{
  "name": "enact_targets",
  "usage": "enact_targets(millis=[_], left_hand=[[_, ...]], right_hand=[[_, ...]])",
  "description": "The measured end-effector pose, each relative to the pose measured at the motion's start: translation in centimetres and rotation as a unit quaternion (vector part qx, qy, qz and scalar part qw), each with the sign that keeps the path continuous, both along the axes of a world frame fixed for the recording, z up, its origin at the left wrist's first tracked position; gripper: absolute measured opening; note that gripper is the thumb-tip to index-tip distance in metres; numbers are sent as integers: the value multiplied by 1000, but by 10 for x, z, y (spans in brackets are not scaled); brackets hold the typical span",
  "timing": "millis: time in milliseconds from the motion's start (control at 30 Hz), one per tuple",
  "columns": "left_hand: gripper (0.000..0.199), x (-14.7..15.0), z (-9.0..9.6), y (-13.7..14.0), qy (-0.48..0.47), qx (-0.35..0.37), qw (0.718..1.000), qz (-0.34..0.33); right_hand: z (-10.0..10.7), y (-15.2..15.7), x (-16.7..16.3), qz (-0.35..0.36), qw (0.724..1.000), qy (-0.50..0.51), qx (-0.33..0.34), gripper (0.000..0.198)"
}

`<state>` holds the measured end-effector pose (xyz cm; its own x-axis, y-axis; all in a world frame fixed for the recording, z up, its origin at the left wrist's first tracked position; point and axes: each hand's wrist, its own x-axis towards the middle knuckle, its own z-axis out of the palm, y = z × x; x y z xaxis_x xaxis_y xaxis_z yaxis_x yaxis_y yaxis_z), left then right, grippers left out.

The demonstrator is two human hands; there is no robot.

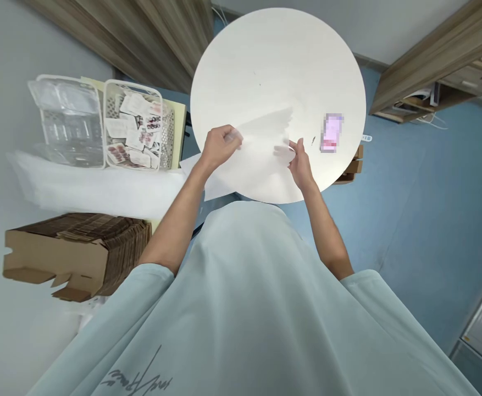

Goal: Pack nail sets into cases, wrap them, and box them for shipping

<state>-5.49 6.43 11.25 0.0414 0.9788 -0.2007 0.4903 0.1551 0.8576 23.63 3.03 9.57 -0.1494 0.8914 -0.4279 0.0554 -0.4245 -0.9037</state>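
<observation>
A thin, translucent white sheet (pixel 261 146) with a ragged right edge is stretched between my hands over the round white table. My left hand (pixel 221 146) pinches its upper left part, fingers closed. On the other side, my right hand (pixel 300 162) has its fingertips closed on the torn right edge, where the sheet folds over some of the fingers. White material also hangs past the table's near left rim; whether it is one piece with the sheet, I cannot tell.
A blurred, pinkish phone-like rectangle (pixel 332 132) lies on the round table (pixel 277 49). To the left are a basket of small cards (pixel 133 129), a bin of clear plastic containers (pixel 71 124), a long white roll (pixel 96 187) and stacked flattened cardboard boxes (pixel 76 253). Wooden cabinets (pixel 438 60) stand at right.
</observation>
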Motion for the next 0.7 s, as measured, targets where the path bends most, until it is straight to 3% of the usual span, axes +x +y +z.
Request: enact_targets(millis=[200, 400, 533, 700], left_hand=[[30, 44, -23, 23, -129, -51, 986, 94], [35, 73, -39, 41, -180, -106, 967, 143], [40, 69, -54, 47, -194, -135, 957, 169], [36, 45, -77, 35, -163, -176, 950, 200]], right_hand=[[-22, -23, 14, -13, 1000, 23, -6, 103], [-64, -36, 2, -60, 998, -3, -28, 81], [-94, -33, -4, -87, 991, -54, -88, 54], [-114, -14, -1, -73, 987, -101, -101, 31]])
